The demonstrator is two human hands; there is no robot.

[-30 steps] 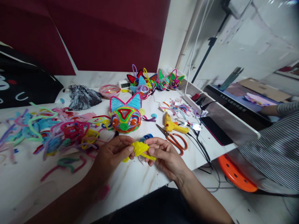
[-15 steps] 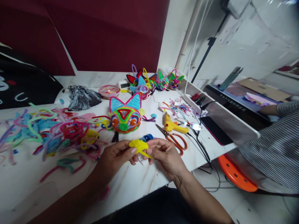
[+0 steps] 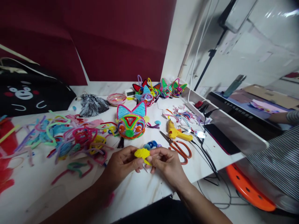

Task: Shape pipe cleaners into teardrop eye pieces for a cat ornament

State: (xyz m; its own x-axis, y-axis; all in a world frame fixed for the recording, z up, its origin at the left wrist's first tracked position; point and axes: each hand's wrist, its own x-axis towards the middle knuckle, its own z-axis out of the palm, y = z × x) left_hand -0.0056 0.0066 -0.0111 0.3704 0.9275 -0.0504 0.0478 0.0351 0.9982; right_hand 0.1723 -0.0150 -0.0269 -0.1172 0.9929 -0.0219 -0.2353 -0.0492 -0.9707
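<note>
Both my hands meet over the near part of the white table point(image 3: 144, 186). Between them is a small yellow pipe-cleaner coil point(image 3: 142, 153). My left hand point(image 3: 122, 165) pinches its left side, fingers closed. My right hand point(image 3: 167, 163) grips its right side and a trailing yellow end. Just behind the coil lie a few small blue coiled discs point(image 3: 151, 144). A colourful pipe-cleaner cat head point(image 3: 131, 122) with blue ears stands upright a little farther back.
A heap of loose pipe cleaners point(image 3: 70, 137) covers the left of the table. Orange-handled scissors point(image 3: 178, 146), a yellow glue gun point(image 3: 174, 131) and cables lie to the right. More cat heads point(image 3: 158, 88) stand at the back. A person in a striped top point(image 3: 280, 161) sits at right beside an orange stool point(image 3: 252, 189).
The view has shifted, so everything sits lower and to the right in frame. The yellow coil looks more compact between my fingers than a second ago.
</note>
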